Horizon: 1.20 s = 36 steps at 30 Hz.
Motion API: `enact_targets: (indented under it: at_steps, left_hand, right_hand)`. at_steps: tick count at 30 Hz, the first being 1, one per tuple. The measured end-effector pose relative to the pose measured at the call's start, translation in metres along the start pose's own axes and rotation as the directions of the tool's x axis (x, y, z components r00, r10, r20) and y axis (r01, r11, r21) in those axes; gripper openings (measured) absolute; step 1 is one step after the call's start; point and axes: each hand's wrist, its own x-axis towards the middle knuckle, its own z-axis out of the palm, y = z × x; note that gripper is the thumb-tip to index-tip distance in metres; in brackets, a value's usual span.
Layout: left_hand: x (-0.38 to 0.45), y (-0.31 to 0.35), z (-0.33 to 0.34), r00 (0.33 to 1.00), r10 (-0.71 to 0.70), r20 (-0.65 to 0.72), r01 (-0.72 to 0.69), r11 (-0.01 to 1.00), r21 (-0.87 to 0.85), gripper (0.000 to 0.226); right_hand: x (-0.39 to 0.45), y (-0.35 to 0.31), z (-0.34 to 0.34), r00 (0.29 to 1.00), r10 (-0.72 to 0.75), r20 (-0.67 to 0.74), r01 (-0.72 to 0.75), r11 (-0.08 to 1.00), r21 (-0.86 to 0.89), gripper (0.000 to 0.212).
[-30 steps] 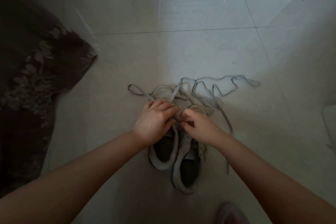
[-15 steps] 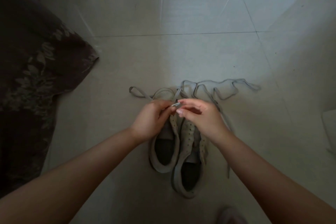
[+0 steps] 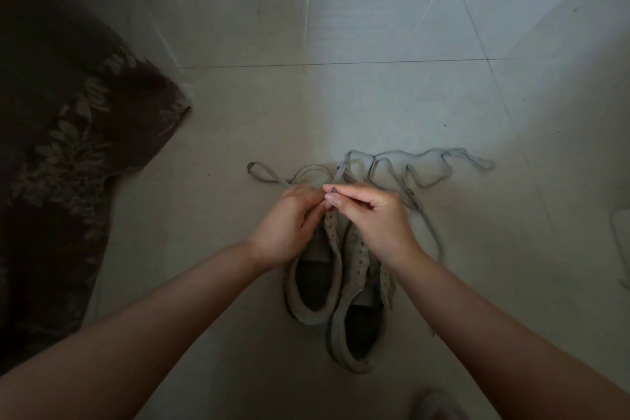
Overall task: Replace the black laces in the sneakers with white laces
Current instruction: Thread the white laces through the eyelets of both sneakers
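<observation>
A: What takes up the most room?
B: The pale tiled floor. A dark cloth with a leaf pattern covers it well to the left of the sneakers.

A: And the sneakers themselves?
B: Two light sneakers sit side by side, touching, heels toward the person. The left sneaker lies a little farther from the person than the right sneaker. Their eyelet flaps nearest the heels are bare of lace.

A: Where is the lace?
B: A pale lace lies in loose loops on the floor just beyond the sneakers' toes and to their right, with one strand trailing down past the right sneaker. Another loop pokes out left of the toes.

A: The hands?
B: Both hover over the sneakers' fronts. The right hand pinches the lace's tip between thumb and forefinger. The left hand is curled, its fingertips meeting the same tip, so it seems to be grasping it too.
</observation>
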Motion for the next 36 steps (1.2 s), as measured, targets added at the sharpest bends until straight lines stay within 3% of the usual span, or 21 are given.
enact_targets:
  at_steps: [5, 8, 10, 13, 17, 20, 24, 28, 33, 35, 36]
  left_hand:
    - [-0.003, -0.007, 0.003, 1.0, -0.013, -0.021, 0.017, 0.978, 0.206, 0.04]
    - [-0.015, -0.015, 0.01, 0.994, -0.075, -0.074, 0.098, 0.919, 0.382, 0.056]
    - [-0.021, -0.021, 0.019, 0.987, -0.129, -0.097, 0.155, 0.919, 0.362, 0.06]
    - [-0.022, -0.023, 0.024, 0.959, -0.257, -0.12, 0.276, 0.943, 0.186, 0.06]
    - [-0.022, -0.019, 0.03, 0.949, -0.295, -0.113, 0.308, 0.944, 0.123, 0.054]
    - [-0.02, -0.029, 0.033, 0.937, -0.345, -0.05, 0.347, 0.908, 0.234, 0.054]
    - [-0.012, -0.021, 0.027, 0.882, -0.463, -0.088, 0.471, 0.868, 0.158, 0.049]
    - [-0.013, -0.014, 0.021, 0.937, -0.286, -0.202, 0.343, 0.865, 0.365, 0.035]
    - [-0.02, -0.01, 0.013, 0.995, -0.017, -0.1, 0.068, 0.844, 0.532, 0.036]
    - [-0.025, -0.012, 0.015, 0.997, 0.006, -0.078, 0.036, 0.855, 0.518, 0.031]
    - [-0.026, -0.013, 0.015, 0.997, -0.001, -0.08, 0.042, 0.864, 0.502, 0.03]
  right_hand:
    - [-0.001, -0.002, 0.002, 0.999, -0.046, -0.015, 0.046, 0.999, -0.028, 0.016]
    - [-0.002, -0.005, 0.001, 1.0, 0.022, 0.014, -0.022, 1.0, -0.014, 0.015]
    - [-0.006, -0.005, 0.007, 0.992, 0.12, 0.03, -0.122, 0.991, 0.049, 0.014]
    - [-0.009, -0.014, 0.015, 0.923, 0.366, 0.121, -0.383, 0.837, 0.39, 0.013]
    - [-0.007, -0.028, 0.003, 0.82, 0.49, 0.296, -0.55, 0.531, 0.645, 0.018]
    - [-0.018, -0.039, 0.01, 0.765, 0.466, 0.444, -0.631, 0.407, 0.661, 0.016]
    - [-0.02, -0.043, 0.011, 0.704, 0.428, 0.567, -0.707, 0.354, 0.612, 0.016]
    - [-0.011, -0.03, 0.0, 0.682, 0.468, 0.562, -0.724, 0.326, 0.608, 0.014]
    - [-0.011, -0.012, -0.002, 0.685, 0.548, 0.48, -0.711, 0.363, 0.602, 0.012]
    - [-0.009, -0.008, 0.0, 0.677, 0.631, 0.379, -0.71, 0.422, 0.564, 0.017]
    - [-0.008, -0.008, 0.001, 0.668, 0.678, 0.306, -0.728, 0.509, 0.459, 0.019]
